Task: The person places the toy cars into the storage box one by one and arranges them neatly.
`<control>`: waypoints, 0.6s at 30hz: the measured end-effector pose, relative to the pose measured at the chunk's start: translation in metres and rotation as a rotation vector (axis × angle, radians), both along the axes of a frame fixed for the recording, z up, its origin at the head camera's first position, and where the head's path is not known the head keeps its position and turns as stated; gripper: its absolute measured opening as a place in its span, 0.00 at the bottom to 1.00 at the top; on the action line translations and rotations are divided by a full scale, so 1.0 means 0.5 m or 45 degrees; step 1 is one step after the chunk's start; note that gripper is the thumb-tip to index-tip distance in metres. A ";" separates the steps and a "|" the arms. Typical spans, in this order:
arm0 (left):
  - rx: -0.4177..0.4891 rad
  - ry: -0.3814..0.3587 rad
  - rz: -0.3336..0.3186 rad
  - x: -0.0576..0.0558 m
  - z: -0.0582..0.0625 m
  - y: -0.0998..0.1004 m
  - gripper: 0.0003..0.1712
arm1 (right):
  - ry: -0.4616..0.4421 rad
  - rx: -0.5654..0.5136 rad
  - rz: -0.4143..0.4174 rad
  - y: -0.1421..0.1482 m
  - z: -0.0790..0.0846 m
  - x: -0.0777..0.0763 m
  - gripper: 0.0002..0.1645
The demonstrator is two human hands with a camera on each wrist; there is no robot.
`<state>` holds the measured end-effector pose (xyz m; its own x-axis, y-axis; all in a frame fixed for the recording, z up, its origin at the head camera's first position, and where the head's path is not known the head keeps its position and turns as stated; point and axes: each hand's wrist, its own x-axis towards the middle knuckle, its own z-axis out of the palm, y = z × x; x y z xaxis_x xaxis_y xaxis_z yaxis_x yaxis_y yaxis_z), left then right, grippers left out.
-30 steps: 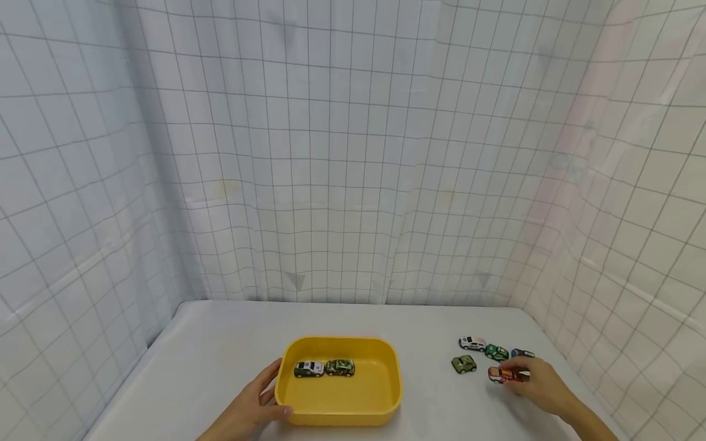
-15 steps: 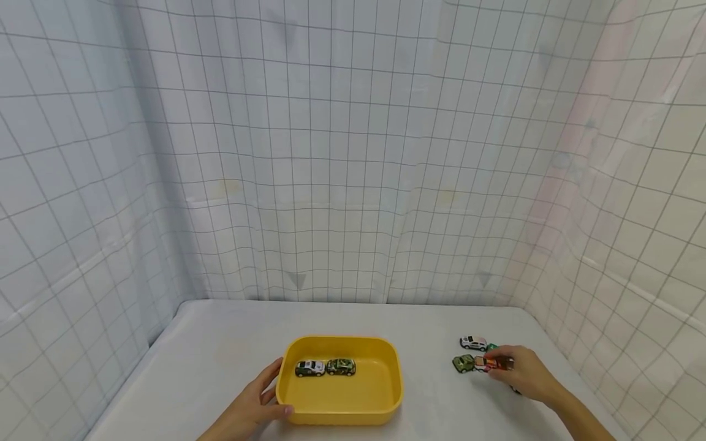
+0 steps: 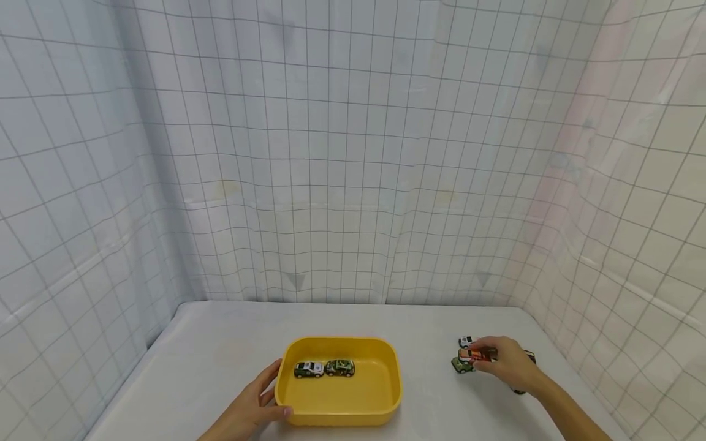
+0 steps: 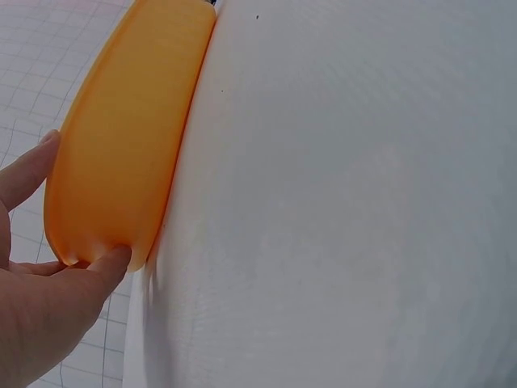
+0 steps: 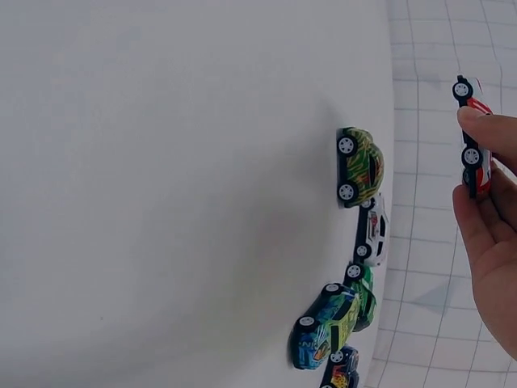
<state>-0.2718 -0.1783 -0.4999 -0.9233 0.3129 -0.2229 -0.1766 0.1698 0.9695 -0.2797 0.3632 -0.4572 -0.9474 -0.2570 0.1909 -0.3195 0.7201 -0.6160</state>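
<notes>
My left hand (image 3: 250, 401) holds the left end of a yellow plastic box (image 3: 344, 398), thumb at its front corner and fingers along its side; the left wrist view shows the fingertips against the outer wall (image 4: 133, 121). Inside the box, a white-and-dark toy car (image 3: 309, 369) and a camouflage toy car (image 3: 340, 367) stand end to end. On the right, my right hand (image 3: 508, 364) pinches an orange-red toy car (image 3: 470, 355) between thumb and fingers. It is raised above the table in the right wrist view, its wheels (image 5: 472, 157) showing.
Around the right hand stand a green camouflage car (image 5: 359, 168), a white car (image 5: 374, 233), a green car (image 5: 366, 295), a blue-and-yellow car (image 5: 327, 327) and a dark blue car (image 5: 343, 368). Gridded white curtains (image 3: 353, 184) enclose the white table (image 3: 237, 331).
The right hand has lifted the orange-red car and carried it left, past the other cars, to over the green camouflage one. The left hand and the box stay put.
</notes>
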 end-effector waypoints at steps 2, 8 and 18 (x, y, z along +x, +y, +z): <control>0.004 0.001 0.000 0.000 0.000 0.000 0.61 | 0.014 0.016 0.008 -0.004 0.000 -0.007 0.18; 0.025 -0.001 -0.006 0.001 -0.002 -0.001 0.60 | 0.007 -0.008 0.024 -0.019 0.004 -0.021 0.19; 0.008 -0.004 0.010 -0.001 -0.006 -0.001 0.61 | -0.019 -0.047 0.070 -0.048 0.018 -0.033 0.17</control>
<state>-0.2725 -0.1790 -0.5026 -0.9249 0.3071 -0.2239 -0.1809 0.1624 0.9700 -0.2964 0.3392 -0.4484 -0.9350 -0.3015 0.1869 -0.3481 0.6787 -0.6466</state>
